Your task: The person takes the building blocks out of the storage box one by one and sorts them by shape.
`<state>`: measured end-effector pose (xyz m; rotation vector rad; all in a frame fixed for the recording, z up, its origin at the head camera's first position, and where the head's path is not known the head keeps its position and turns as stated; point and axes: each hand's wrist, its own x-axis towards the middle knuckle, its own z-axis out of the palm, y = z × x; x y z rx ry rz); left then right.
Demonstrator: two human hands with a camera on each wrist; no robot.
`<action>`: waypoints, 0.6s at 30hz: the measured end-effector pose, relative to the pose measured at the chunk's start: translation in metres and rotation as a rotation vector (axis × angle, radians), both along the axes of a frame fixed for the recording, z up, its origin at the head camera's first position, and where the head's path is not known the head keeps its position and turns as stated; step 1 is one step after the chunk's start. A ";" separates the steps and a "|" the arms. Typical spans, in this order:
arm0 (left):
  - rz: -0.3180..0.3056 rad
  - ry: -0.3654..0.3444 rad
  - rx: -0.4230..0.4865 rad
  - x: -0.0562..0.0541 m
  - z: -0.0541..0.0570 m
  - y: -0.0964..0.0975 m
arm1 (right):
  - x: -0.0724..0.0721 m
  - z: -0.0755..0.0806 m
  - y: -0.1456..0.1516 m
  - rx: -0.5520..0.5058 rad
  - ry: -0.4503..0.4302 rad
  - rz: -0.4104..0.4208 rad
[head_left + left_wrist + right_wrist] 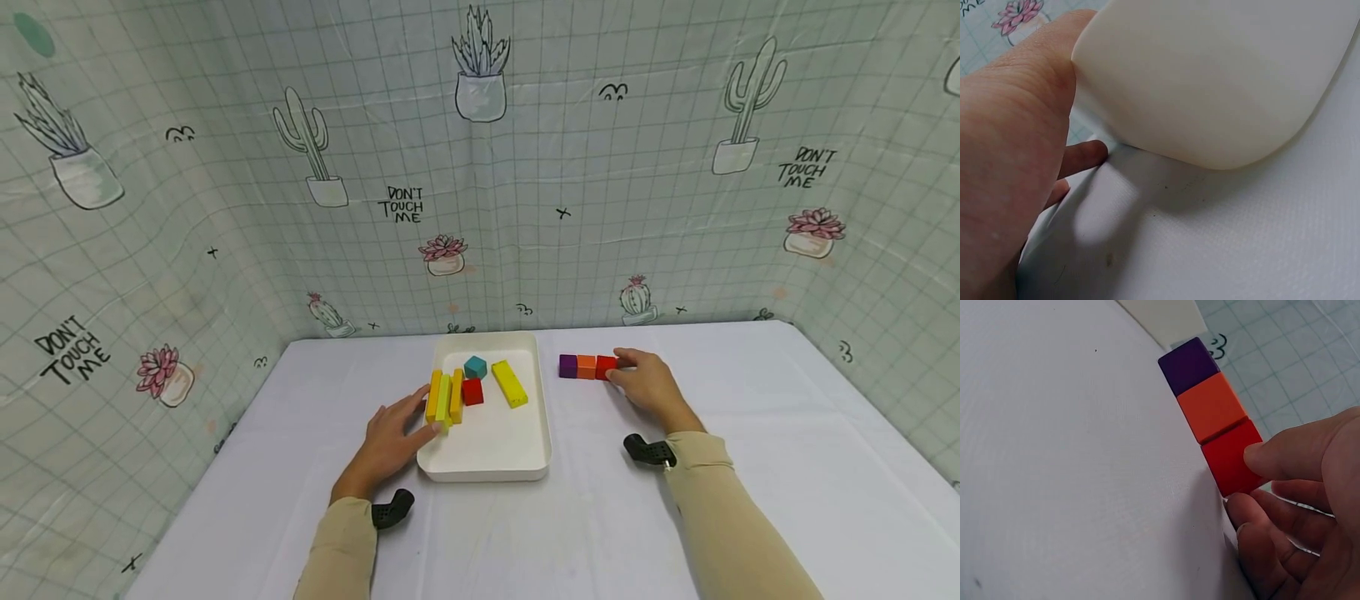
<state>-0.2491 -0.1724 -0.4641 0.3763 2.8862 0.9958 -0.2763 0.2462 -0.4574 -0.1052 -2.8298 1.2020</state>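
Note:
In the head view my left hand [387, 442] rests at the left rim of a white tray [483, 477], its thumb reaching over the edge beside long yellow blocks. The left wrist view has other fingers [1085, 156] lying low outside the tray wall [1210, 94]. Right of the tray, my right hand [651, 385] pinches a red cube [1230, 459] between thumb and fingers. That cube is the nearest to the hand in a straight row, touching an orange cube [1213, 407]. A purple cube [1189, 365] stands at the row's other end.
Inside the tray are several long yellow blocks [444, 398], a teal cube [476, 367], another red cube [472, 392] and a separate yellow block [510, 384]. A white cloth [487, 542] covers the table. Patterned fabric [525, 167] hangs behind and at both sides.

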 end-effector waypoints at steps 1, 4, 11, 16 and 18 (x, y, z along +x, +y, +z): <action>-0.001 0.001 0.001 0.000 0.000 0.000 | 0.000 0.000 0.000 -0.001 0.000 -0.002; -0.008 0.008 0.002 -0.002 -0.002 -0.001 | 0.001 0.000 0.000 -0.014 -0.001 -0.010; -0.003 0.006 0.003 -0.002 -0.003 -0.001 | 0.001 -0.001 -0.001 -0.015 0.001 -0.006; -0.004 0.002 0.004 -0.002 -0.002 -0.001 | 0.001 -0.001 0.000 -0.029 0.019 -0.020; -0.004 0.002 0.004 -0.002 -0.002 -0.001 | 0.001 -0.001 0.000 -0.037 0.024 -0.032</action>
